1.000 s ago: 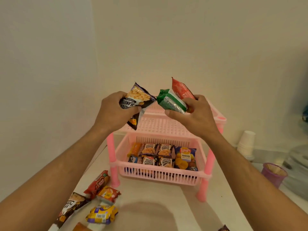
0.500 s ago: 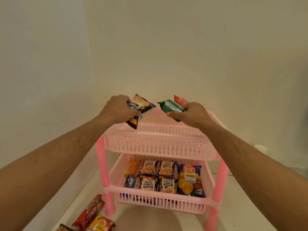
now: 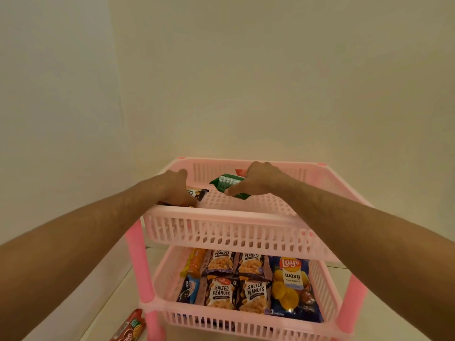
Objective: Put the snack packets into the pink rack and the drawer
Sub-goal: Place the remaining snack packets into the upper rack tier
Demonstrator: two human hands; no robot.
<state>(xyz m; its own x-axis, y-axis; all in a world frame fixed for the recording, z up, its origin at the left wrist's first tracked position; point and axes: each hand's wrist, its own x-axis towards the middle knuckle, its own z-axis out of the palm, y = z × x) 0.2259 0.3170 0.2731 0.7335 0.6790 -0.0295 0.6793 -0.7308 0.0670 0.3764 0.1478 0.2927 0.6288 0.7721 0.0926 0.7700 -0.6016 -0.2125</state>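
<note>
A pale counter [image 3: 118, 299] meets plain cream walls [image 3: 246, 82] in a corner, and the two-tier pink rack [image 3: 221, 225] stands on it close to that corner. Both my arms reach into the rack's top tray. My left hand [image 3: 176, 188] is at the tray's front left corner, fingers curled down over a dark peanut packet [image 3: 198, 193] that lies low against the tray floor, its end sticking out to the right of my knuckles. My right hand [image 3: 258, 179] is near the middle of the top tray, toward its back wall, pinching a green packet [image 3: 226, 182] between thumb and fingers; the packet juts leftward, tilted above the tray floor. A red packet [image 3: 240, 171] peeks out behind it in the same hand. The two hands are near each other but apart. In the bottom tray lie four salted peanuts packets [image 3: 221, 294], a blue chips bag [image 3: 291, 289] at the right, and an orange packet [image 3: 195, 260] and a small blue packet [image 3: 189, 290] at the left. A red biscuit packet [image 3: 131, 327] lies on the counter by the rack's front left leg.
</note>
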